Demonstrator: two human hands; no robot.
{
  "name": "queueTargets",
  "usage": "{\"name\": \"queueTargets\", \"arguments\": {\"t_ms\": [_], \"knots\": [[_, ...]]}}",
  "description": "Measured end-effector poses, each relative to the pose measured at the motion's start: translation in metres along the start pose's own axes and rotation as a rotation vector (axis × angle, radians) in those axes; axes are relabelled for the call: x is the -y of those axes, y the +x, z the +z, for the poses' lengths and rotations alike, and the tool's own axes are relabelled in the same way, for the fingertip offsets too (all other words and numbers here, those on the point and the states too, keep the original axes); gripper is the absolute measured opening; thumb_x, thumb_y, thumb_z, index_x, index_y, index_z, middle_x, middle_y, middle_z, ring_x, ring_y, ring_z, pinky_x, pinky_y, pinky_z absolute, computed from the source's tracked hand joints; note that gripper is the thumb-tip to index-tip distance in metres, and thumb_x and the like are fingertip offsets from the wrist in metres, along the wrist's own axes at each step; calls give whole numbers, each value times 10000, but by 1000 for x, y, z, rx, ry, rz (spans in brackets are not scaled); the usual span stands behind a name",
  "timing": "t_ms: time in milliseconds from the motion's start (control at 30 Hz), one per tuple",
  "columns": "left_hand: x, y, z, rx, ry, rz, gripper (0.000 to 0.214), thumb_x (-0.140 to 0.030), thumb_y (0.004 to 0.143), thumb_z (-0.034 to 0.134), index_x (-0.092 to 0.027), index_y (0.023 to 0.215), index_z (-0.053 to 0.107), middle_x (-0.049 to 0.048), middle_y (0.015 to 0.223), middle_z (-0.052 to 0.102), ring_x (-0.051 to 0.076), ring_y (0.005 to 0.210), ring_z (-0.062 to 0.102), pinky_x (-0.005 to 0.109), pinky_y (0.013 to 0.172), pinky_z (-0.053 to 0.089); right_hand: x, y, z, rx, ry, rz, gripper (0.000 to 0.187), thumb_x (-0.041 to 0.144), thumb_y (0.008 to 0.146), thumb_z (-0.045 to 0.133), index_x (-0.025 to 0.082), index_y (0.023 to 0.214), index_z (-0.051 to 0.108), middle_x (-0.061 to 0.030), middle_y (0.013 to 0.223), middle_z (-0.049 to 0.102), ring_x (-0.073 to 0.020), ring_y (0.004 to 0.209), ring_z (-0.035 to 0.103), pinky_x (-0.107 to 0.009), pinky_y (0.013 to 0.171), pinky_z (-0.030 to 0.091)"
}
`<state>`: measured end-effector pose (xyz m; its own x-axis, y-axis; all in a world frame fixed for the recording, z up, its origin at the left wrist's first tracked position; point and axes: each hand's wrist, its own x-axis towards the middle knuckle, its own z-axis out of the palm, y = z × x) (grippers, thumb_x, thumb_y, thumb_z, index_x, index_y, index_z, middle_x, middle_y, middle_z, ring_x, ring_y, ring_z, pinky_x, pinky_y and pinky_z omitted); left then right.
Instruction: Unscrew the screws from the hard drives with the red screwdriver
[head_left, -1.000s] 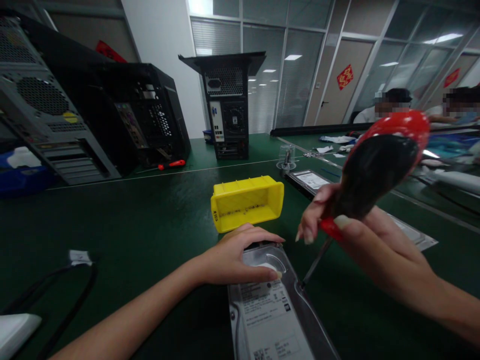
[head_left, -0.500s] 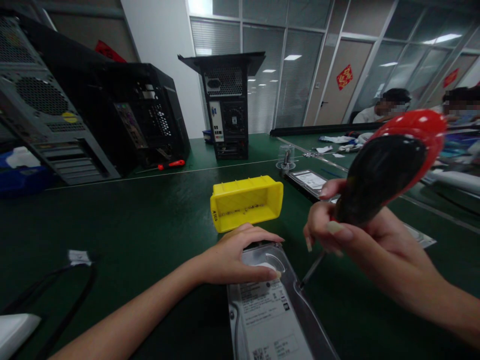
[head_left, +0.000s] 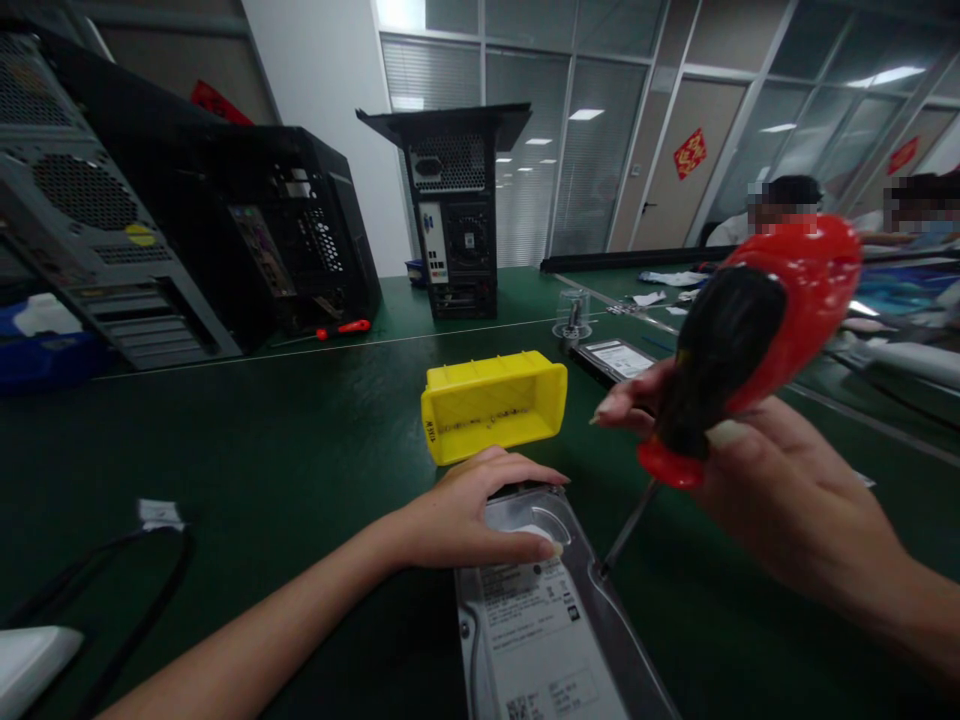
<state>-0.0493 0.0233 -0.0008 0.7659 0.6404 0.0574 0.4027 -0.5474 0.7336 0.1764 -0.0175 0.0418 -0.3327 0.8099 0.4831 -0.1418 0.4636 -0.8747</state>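
Observation:
A silver hard drive [head_left: 544, 640] with a white label lies in front of me on the green bench. My left hand [head_left: 480, 510] grips its far end, thumb across the top and fingers over the far edge. In my right hand [head_left: 757, 500] is a screwdriver [head_left: 739, 340] with a red and black handle, tilted, its handle up and to the right. The shaft's tip meets the drive's right edge near a notch. Whether a screw sits under the tip is too small to tell. Just beyond the drive stands a yellow bin [head_left: 495, 405] holding small screws.
Computer cases [head_left: 457, 215] stand at the back and left. Another red screwdriver [head_left: 343, 329] lies beside them. A second hard drive [head_left: 616, 360] and a clear round container [head_left: 573, 315] are behind my right hand. A black cable [head_left: 142, 610] lies at left; people sit far right.
My right hand has turned on the screwdriver; the handle has swung slightly left and its fingers have shifted. The tip stays at the drive's edge. My left hand and the drive have not moved.

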Motion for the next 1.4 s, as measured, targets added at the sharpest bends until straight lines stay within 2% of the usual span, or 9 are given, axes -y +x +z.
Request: {"name": "queueTargets", "arguments": {"t_ms": [67, 200, 467, 567, 733, 967, 1067, 1267, 1400], "knots": [[1, 0, 0, -4, 5, 4, 539, -470, 771, 678, -301, 1256, 515, 11, 1253, 536, 233, 1169, 458, 382, 1020, 349, 3, 0, 0, 19, 24, 10, 244, 362, 840, 610, 343, 1083, 617, 40, 999, 659, -106, 1005, 608, -166, 879, 501], [2, 0, 1, -22, 20, 9, 542, -484, 762, 684, -297, 1243, 521, 2, 1231, 543, 215, 1147, 466, 366, 1003, 364, 9, -1, 5, 124, 126, 58, 243, 296, 815, 648, 361, 1044, 599, 54, 748, 627, -122, 776, 628, -235, 710, 547], [1, 0, 1, -24, 11, 11, 548, -479, 759, 687, -282, 1244, 523, 11, 1239, 544, 216, 1157, 467, 368, 1016, 360, 9, 0, 5, 132, 149, 56, 237, 292, 816, 653, 346, 1021, 548, 63, 686, 575, -113, 675, 555, -244, 624, 479], [1, 0, 1, -19, 4, 10, 554, -476, 766, 680, -288, 1259, 511, 12, 1258, 535, 219, 1170, 461, 372, 1024, 354, 6, -1, 4, 110, 126, 50, 229, 308, 823, 645, 339, 1017, 528, 60, 691, 555, -116, 652, 519, -260, 635, 463], [2, 1, 1, -14, 5, 11, 549, -491, 769, 671, -301, 1259, 511, 13, 1265, 531, 226, 1173, 458, 381, 1024, 354, 2, -7, 4, 15, 94, 118, 133, 341, 901, 513, 347, 1034, 516, 29, 780, 521, -143, 708, 493, -310, 684, 474], [2, 0, 2, -26, 10, 10, 563, -498, 764, 674, -292, 1262, 508, 16, 1244, 542, 233, 1161, 463, 387, 1016, 358, 9, -5, 7, 128, 162, 77, 406, 522, 927, 308, 320, 1223, 500, -15, 788, 504, -161, 743, 494, -302, 777, 484], [1, 0, 1, -17, 14, 9, 560, -494, 765, 674, -292, 1261, 509, 18, 1240, 545, 235, 1156, 464, 394, 1011, 363, 6, -4, 8, 120, 182, 54, 351, 462, 941, 331, 307, 1192, 521, -14, 761, 510, -161, 750, 507, -299, 807, 475], [1, 0, 1, -14, 7, 10, 555, -481, 769, 676, -295, 1264, 506, 13, 1259, 531, 224, 1168, 460, 379, 1023, 357, 1, 0, 6, 21, 159, 61, 266, 476, 912, 427, 305, 1071, 555, 17, 686, 480, -132, 705, 497, -266, 765, 474], [0, -1, 1, -4, 2, 8, 540, -462, 775, 676, -295, 1261, 509, 10, 1260, 532, 220, 1167, 461, 375, 1026, 354, 2, 0, 4, 37, 128, 26, 226, 456, 900, 471, 295, 1018, 577, 19, 700, 534, -135, 708, 512, -275, 722, 458]]}}
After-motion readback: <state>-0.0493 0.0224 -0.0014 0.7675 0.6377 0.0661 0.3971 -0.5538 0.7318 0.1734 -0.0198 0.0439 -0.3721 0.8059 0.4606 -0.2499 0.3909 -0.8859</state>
